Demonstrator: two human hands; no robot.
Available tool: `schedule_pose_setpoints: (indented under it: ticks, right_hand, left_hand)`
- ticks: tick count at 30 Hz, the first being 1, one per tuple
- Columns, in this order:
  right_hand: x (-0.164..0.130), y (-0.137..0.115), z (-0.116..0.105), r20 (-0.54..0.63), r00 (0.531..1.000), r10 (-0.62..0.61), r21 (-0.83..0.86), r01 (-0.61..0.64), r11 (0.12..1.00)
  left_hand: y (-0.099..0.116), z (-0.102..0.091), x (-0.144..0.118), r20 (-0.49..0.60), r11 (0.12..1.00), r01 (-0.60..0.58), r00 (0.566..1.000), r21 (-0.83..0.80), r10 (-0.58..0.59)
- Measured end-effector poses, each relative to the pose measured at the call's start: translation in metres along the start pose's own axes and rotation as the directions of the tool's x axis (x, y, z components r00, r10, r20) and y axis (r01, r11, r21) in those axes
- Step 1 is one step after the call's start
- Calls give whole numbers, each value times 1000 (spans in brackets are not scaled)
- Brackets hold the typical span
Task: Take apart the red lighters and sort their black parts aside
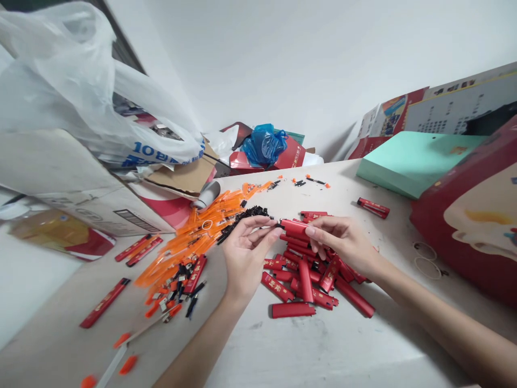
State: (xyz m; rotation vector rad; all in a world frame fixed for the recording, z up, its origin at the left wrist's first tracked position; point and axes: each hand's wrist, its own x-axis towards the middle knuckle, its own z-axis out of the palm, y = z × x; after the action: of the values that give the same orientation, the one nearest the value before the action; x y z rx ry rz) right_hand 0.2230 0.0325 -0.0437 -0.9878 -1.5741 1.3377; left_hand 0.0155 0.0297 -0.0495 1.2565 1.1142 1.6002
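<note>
My right hand grips a red lighter body level above a pile of red lighter bodies. My left hand pinches a small black part at the left end of that lighter. A heap of small black parts lies just left of my left hand. Past it spreads a pile of orange plastic pieces. Both hands hover over the middle of the table.
Loose red lighters lie at the left and one at the far right. Cardboard boxes and a white plastic bag crowd the left. A mint box and a red box stand right. Rubber bands lie near it.
</note>
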Motion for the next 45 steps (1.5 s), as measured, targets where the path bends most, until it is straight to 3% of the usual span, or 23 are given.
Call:
schedule_pose_setpoints:
  ticks: [28, 32, 34, 36, 39, 42, 45]
  right_hand:
    - [0, 3, -1, 31, 999, 22, 30, -23, 999]
    - [2, 4, -1, 25, 1000, 11, 118, -14, 993]
    - [2, 4, -1, -7, 1000, 3, 177, -2, 984]
    - [3, 3, -1, -37, 999, -2, 226, 10, 974]
    - [3, 3, -1, -59, 998, -2, 249, 17, 968]
    - [2, 3, 0, -74, 997, 1, 235, 16, 972]
    - [2, 3, 1, -81, 997, 3, 234, 16, 972]
  left_hand:
    - [0, 2, -3, 27, 997, 74, 997, -24, -73]
    - [0, -3, 2, 43, 1000, 13, 999, 16, -13]
    - [-3, -11, 10, 74, 986, -60, 996, 154, 49]
    - [-7, -22, 19, 133, 890, -166, 984, 425, 121]
    - [-13, -36, 31, 288, 520, -339, 941, 784, 179]
    - [-18, -44, 38, 387, 236, -402, 916, 885, 108]
    - [-24, -48, 39, 392, 135, -397, 918, 908, 65]
